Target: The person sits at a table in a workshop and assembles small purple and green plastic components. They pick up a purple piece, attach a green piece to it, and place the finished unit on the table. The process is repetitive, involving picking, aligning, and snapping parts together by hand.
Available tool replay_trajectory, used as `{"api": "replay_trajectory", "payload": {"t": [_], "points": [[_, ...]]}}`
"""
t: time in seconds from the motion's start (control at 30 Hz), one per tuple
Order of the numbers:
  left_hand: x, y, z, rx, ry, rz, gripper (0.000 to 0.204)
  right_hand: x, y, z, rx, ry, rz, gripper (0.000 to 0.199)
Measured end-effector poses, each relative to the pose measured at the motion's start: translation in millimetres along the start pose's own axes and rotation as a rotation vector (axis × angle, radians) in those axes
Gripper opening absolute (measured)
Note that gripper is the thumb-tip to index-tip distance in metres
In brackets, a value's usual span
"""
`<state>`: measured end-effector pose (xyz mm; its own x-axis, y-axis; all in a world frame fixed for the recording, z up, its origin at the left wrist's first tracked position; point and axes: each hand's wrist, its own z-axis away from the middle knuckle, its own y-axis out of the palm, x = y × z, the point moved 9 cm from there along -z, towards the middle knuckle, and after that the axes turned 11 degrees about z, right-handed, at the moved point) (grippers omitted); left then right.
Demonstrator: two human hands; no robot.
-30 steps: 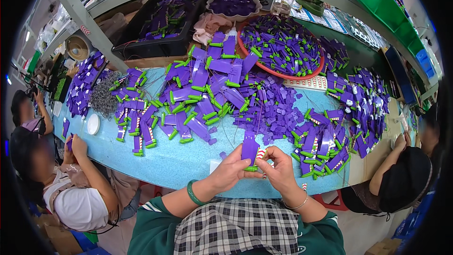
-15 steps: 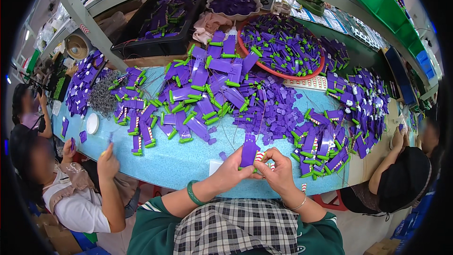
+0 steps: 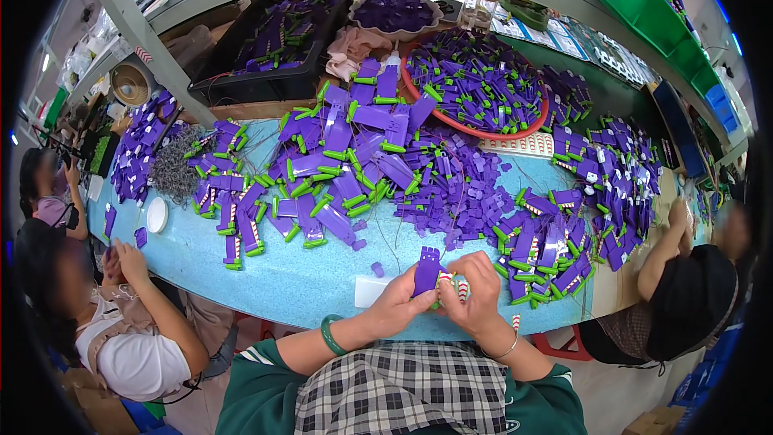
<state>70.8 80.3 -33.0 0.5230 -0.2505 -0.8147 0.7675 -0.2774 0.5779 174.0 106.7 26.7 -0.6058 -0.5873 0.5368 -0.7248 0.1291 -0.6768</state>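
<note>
My left hand (image 3: 400, 306) is closed around a flat purple plastic piece (image 3: 427, 270) with small holes at its top end, held upright just above the table's near edge. Close against it, my right hand (image 3: 475, 294) has its fingers bent in a pinch at the piece's right side. A red-and-white striped strip (image 3: 462, 289) shows at the right fingers, and more striping sits on the piece between both hands. The exact grip of the right fingertips is hidden. A white card (image 3: 369, 291) lies beside my left hand.
Heaped purple parts with green ends (image 3: 338, 185) and small purple pieces (image 3: 451, 193) cover the blue table (image 3: 306, 294). Behind stand a red-rimmed basket (image 3: 491, 135), a black tray (image 3: 258, 84) and a shelf frame. A person works at each side; a white lid (image 3: 157, 215) lies left.
My right hand has lifted slightly and its fingers have curled over the purple piece. More of the white card shows. The person on the left has brought both hands together.
</note>
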Motion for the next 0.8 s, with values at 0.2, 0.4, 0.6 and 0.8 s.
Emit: {"api": "replay_trajectory", "payload": {"t": [0.2, 0.4, 0.6, 0.8], "points": [[28.2, 8.5, 1.0, -0.021, -0.395, 0.616, 0.036, -22.4, 46.9, 9.5, 0.339, 0.369, -0.527, 0.056], [53.2, 34.3, 7.7, 0.438, -0.592, 0.877, 0.037, -15.3, 52.5, 9.7, 0.369, 0.355, -0.802, 0.022], [0.9, 11.1, -0.8, 0.065, -0.371, 0.026, 0.030, -15.4, 46.3, 7.8, 0.351, 0.492, -1.184, 0.032], [-99.5, 40.0, 20.3, 0.138, 0.999, -1.280, 0.026, -31.7, 45.2, 7.2, 0.360, 0.624, -1.156, 0.033]]}}
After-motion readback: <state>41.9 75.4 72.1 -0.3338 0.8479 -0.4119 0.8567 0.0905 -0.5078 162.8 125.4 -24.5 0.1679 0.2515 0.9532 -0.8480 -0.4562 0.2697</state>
